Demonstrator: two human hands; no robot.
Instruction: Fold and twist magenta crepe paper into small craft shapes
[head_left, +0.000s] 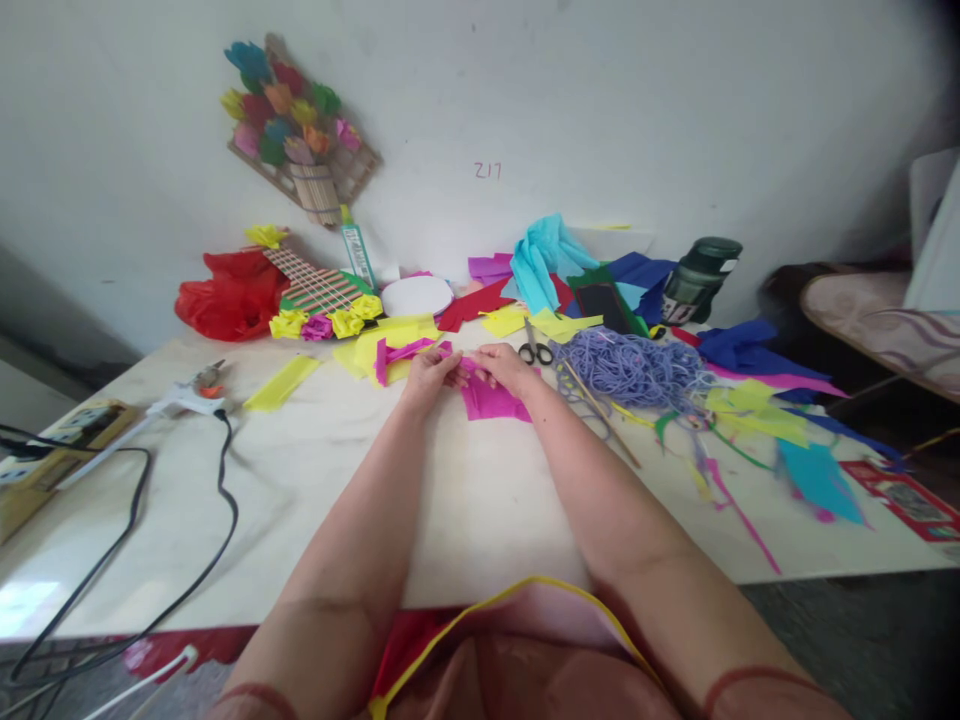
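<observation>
My left hand (433, 378) and my right hand (504, 366) meet over the middle of the table, fingers closed on a strip of magenta crepe paper (405, 349). Its folded end sticks out to the left of my left hand. Below my right hand, a flat magenta paper piece (495, 402) lies on the tabletop. Yellow crepe paper (371, 350) is spread just behind my left hand. Black-handled scissors (535, 352) rest a little to the right of my right hand. The fine folds between my fingertips are too small to make out.
Purple string (634, 368) lies heaped on the right near a wooden stick (604, 418). A dark green bottle (701, 280) stands behind. At left are a glue gun (191, 398), its black cord and a power strip (67, 445). A flower-trimmed craft (322, 290) leans on the wall.
</observation>
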